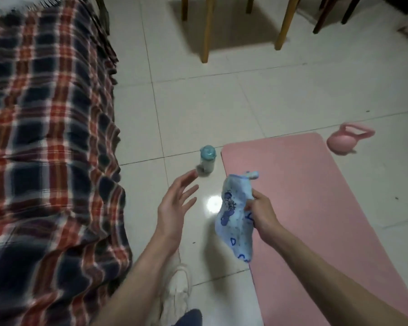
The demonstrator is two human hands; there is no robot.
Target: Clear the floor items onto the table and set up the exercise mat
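A pink exercise mat (316,208) lies unrolled on the white tiled floor at the right. My right hand (263,214) is shut on a light blue printed cloth (233,215), which hangs above the mat's left edge. My left hand (176,203) is open, fingers spread, in the air just short of a small bottle with a teal cap (207,160) that stands upright on the floor beside the mat's far left corner. A pink kettlebell (346,141) rests on the floor past the mat's far right corner.
A sofa or bed under a red, navy and white plaid blanket (45,149) fills the left side. Wooden chair or table legs (207,29) stand at the top. My white shoe (177,292) is on the tiles between the blanket and the mat.
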